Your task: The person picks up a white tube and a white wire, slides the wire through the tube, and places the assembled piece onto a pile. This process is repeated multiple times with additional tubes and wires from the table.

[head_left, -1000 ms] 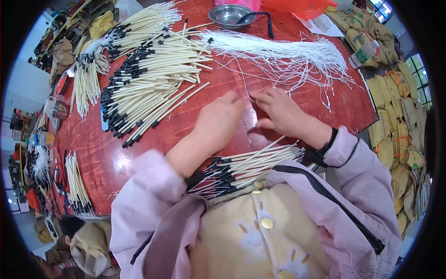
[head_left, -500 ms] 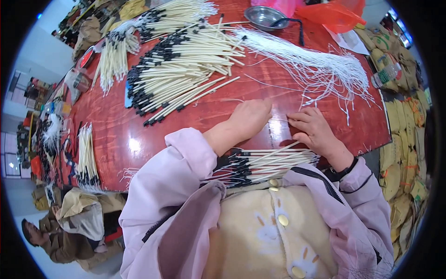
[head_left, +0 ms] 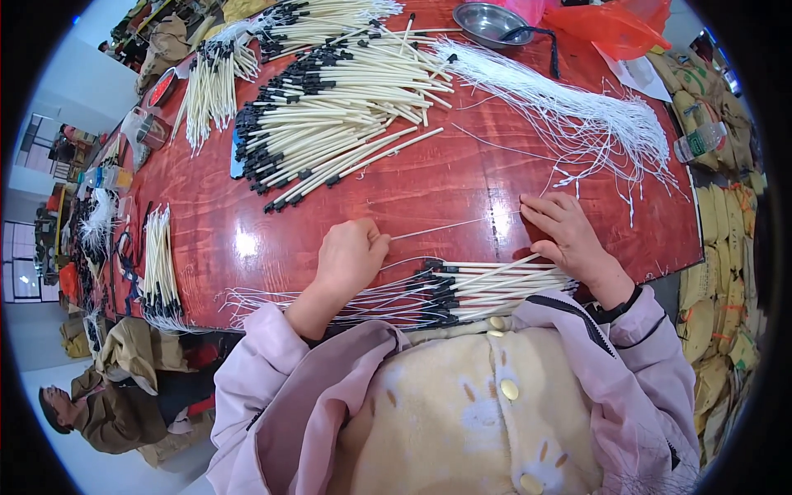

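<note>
A thin white cord [head_left: 454,226] is drawn nearly straight above the red table between my two hands. My left hand [head_left: 353,256] is closed around its left part. At the right end, my right hand [head_left: 569,235] has the cord at its fingertips, with the thumb apart from the index finger; the exact grip is partly hidden. Just in front of my body lies a bundle of pale sticks with black end pieces [head_left: 487,285], their white cords [head_left: 330,304] trailing left. One stick slants up from this bundle toward my right thumb.
Beyond my hands lie a large heap of pale sticks with black ends [head_left: 338,111] and a spread of loose white cords [head_left: 569,107]. A metal bowl [head_left: 487,23] and red plastic bag [head_left: 615,23] are at the back. Another stick bundle [head_left: 157,256] stands left. A person [head_left: 115,412] sits at lower left.
My left hand has moved left and toward me, drawing the cord out into a longer line. My right hand has stayed almost in place. The view has shifted slightly.
</note>
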A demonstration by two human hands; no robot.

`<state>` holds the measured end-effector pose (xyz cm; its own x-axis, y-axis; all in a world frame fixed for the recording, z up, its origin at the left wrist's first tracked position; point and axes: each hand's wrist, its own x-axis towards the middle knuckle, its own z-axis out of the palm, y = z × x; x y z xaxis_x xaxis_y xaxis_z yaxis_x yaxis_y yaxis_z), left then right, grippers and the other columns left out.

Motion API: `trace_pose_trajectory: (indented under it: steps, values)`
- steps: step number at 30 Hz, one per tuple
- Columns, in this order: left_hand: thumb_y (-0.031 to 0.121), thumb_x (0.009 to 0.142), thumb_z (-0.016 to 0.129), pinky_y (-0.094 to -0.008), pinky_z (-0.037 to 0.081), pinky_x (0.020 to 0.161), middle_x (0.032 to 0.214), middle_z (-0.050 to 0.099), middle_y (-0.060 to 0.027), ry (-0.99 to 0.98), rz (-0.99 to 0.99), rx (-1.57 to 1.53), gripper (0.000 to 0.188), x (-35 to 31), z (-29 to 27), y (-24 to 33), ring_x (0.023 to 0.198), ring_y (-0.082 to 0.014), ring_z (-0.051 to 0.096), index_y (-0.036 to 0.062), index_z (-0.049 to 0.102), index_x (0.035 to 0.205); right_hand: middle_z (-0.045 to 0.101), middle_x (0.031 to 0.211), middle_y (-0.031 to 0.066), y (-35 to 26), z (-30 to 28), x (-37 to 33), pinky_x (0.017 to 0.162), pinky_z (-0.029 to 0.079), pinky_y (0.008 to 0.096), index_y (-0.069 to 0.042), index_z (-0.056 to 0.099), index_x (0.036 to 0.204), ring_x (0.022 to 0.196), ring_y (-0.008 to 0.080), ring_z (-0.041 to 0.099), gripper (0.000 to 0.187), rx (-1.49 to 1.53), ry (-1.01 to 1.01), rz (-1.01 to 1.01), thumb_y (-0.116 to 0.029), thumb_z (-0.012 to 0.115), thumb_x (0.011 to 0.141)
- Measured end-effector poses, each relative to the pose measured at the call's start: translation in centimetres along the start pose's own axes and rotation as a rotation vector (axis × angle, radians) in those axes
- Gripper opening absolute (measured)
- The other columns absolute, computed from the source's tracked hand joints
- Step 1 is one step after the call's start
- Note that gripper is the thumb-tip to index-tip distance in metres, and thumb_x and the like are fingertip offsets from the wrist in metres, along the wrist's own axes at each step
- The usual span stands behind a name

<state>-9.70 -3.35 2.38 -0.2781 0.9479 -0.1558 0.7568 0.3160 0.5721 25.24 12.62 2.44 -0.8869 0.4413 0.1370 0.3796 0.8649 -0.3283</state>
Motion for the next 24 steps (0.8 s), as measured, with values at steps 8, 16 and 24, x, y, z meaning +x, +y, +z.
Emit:
trace_pose_trajectory:
  steps: [8, 16, 24]
  values:
    - [0.031, 0.085, 0.076, -0.0499, 0.057, 0.076, 0.097, 0.071, -0.0195, -0.027, 0.171, 0.384, 0.034, 4.7, -3.7, 2.7, 0.092, -0.0372, 0.07, 0.0011, 0.068, 0.099, 0.058, 0.144, 0.0116, 0.3, -0.1, 0.3, 0.108, 0.039, 0.0455, -0.001, 0.063, 0.133, 0.121, 0.0346, 0.051, 0.062, 0.045, -0.031, 0.005, -0.049, 0.059, 0.093]
    - [0.014, 0.089, 0.062, -0.0399, 0.056, 0.08, 0.103, 0.066, -0.0124, 0.331, 0.411, 0.617, 0.016, 12.8, 3.3, 3.9, 0.098, -0.0246, 0.067, 0.0064, 0.067, 0.103, 0.059, 0.14, 0.0129, 0.1, 0.5, 0.0, 0.104, 0.042, 0.0449, -0.001, 0.064, 0.132, 0.115, 0.0342, 0.053, 0.061, 0.071, 0.02, 0.035, -0.049, 0.059, 0.094]
    - [0.012, 0.088, 0.062, -0.0424, 0.054, 0.075, 0.102, 0.066, -0.0104, 0.308, 0.536, 0.642, 0.014, 8.3, 1.4, 4.9, 0.096, -0.0257, 0.067, 0.0081, 0.062, 0.101, 0.061, 0.136, 0.0142, 0.7, 1.3, 0.4, 0.102, 0.043, 0.045, -0.001, 0.066, 0.129, 0.113, 0.0344, 0.054, 0.059, 0.114, 0.069, 0.005, -0.05, 0.06, 0.096]
